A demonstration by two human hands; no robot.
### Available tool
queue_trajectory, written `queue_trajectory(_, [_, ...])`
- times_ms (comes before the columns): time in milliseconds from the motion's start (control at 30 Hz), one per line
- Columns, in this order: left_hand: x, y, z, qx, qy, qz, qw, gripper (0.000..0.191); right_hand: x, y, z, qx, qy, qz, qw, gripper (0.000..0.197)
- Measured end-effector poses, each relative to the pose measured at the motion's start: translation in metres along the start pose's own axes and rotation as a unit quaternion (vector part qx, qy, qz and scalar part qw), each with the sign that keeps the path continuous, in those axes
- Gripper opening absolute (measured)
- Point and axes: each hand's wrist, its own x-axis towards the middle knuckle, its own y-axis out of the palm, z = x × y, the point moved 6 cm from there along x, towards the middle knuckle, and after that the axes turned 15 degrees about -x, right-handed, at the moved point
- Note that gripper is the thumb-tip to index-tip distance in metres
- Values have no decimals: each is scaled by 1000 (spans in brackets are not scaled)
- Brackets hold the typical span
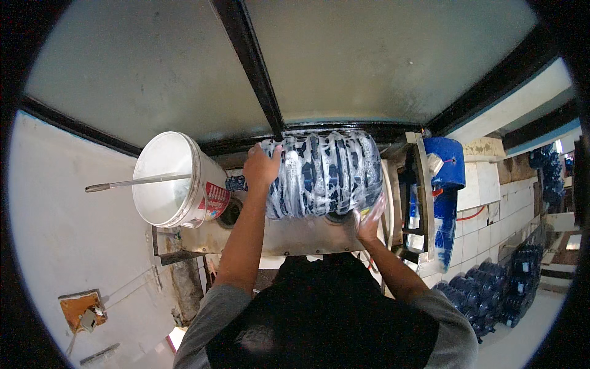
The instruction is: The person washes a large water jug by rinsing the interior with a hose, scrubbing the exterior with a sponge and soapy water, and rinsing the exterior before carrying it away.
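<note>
A large blue plastic water jug (334, 173) lies on its side, coated in white soap foam, with its neck (236, 183) to the left. My left hand (263, 163) grips the jug's shoulder near the neck, fingers over the top. My right hand (371, 214) is wet with foam and holds the lower edge of the jug's base at the right. A small yellow patch shows between that hand and the jug; I cannot tell what it is. Beneath the jug is a metal worktop (295, 237) with round dark openings, partly hidden.
A white plastic bucket (209, 170) stands at the left, with a metal-handled rod (138, 181) across its mouth. Framed panels (345, 60) rise behind the worktop. To the right are a blue plastic drum (443, 161), a pale hose (391, 203) and several stacked water jugs (484, 290).
</note>
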Motion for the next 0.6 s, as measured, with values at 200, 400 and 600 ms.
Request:
queue_trajectory(200, [-7,-12,6,2,42,-40,998,76,169,-30,107,-231,-196,96,948,62])
queue_trajectory(400, [-10,-16,-13,-14,21,-56,998,65,277,67,77,-230,-74,408,881,40])
queue_trajectory(600, [-19,-17,-10,-42,14,-64,997,60,137,-45,101,-92,-226,124,962,53])
